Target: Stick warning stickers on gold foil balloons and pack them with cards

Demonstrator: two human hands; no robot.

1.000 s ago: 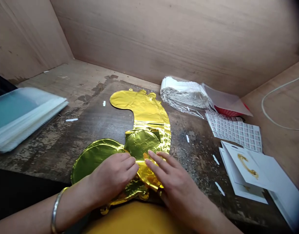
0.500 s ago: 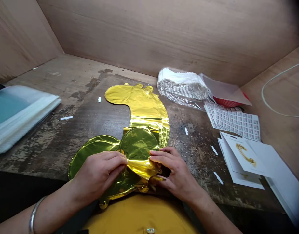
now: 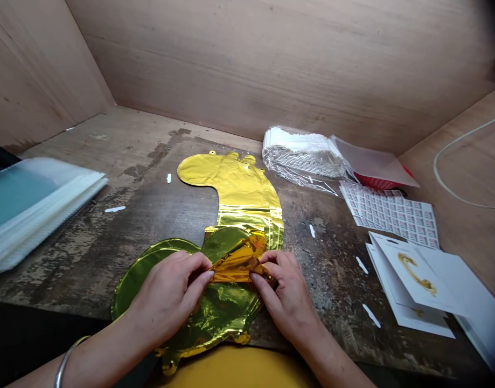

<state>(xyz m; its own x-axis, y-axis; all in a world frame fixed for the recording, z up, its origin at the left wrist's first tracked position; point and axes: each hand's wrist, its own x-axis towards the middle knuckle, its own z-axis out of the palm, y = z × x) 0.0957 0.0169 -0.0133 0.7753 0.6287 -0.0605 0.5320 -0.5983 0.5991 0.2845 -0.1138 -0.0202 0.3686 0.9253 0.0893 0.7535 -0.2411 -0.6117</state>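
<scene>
Nearest me, below and between my hands, a rounded piece of gold foil [image 3: 227, 318] lies at the front of the bench [image 3: 182, 210]. My left hand [image 3: 170, 293] and right hand [image 3: 290, 296] each pinch, thumb against fingers, one end of a crumpled orange-gold flap [image 3: 235, 267]. I take this as a fold: best to hold both pinches level, draw the flap gently taut, and press the wrinkles outward, so the crease sits straight and nothing tears. Just beyond my hands, the curved foil balloon [image 3: 247, 196] lies flat, reaching away from me.
</scene>
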